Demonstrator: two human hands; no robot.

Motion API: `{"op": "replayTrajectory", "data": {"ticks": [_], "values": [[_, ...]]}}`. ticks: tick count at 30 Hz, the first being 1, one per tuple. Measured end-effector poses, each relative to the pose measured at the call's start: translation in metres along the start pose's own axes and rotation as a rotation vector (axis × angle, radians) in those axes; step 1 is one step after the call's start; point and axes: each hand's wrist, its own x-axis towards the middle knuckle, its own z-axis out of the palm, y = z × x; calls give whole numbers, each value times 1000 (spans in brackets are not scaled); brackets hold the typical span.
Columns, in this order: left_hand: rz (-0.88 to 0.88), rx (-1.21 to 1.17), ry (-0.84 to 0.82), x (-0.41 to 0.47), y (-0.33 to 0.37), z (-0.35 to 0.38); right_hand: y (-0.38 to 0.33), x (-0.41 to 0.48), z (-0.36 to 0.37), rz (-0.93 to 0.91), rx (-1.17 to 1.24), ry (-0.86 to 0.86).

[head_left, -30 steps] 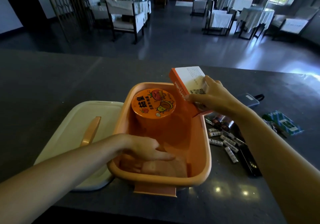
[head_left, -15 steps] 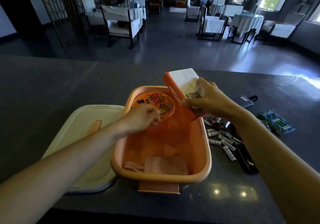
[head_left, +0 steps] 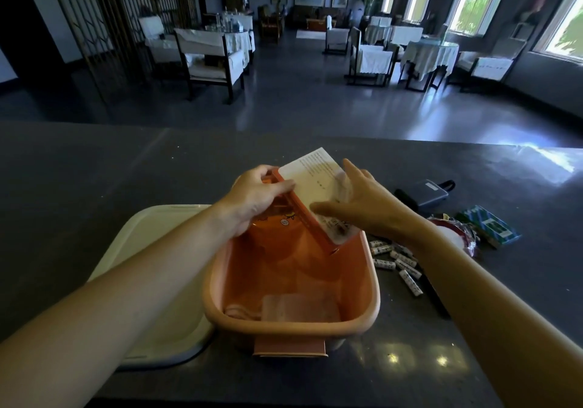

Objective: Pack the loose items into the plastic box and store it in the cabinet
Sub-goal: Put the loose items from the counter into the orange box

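Observation:
An orange plastic box (head_left: pixel 372 309) stands open on the dark counter. Inside it are an orange round can (head_left: pixel 277 227) at the far end and a folded pinkish cloth (head_left: pixel 299 308) at the near end. An orange-and-white carton (head_left: pixel 315 183) is tilted over the box's far rim. My left hand (head_left: pixel 255 196) grips the carton's orange left edge. My right hand (head_left: pixel 362 199) lies against its white face with fingers spread and straight. Loose batteries (head_left: pixel 397 259) lie right of the box.
The cream lid (head_left: pixel 157 240) lies left of the box. On the right of the counter are a grey power bank (head_left: pixel 432 191), a green-blue packet (head_left: pixel 492 227), a red-and-white item (head_left: pixel 457 237) and a black object (head_left: pixel 437 297). Dining tables and chairs stand beyond the counter.
My left hand rose from the box's near end, passed the can and took hold of the carton's left edge. My right hand loosened from gripping the carton to lying flat on it.

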Motion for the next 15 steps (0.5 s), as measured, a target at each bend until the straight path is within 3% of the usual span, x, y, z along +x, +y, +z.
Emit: {"op": "replayTrajectory", "data": {"ticks": [4,7,11,15], "values": [[9,-72,-97,-5,-1,-10,4,5,-6,145,192,107],[31,-57,-144,-5,-4,-9,8,5,-8,144,275,126],[184,398,45,4,-15,-5,11,0,-19,124,283,199],[451,690,105,5,-27,-2,16,-2,-22,89,-29,356]]}}
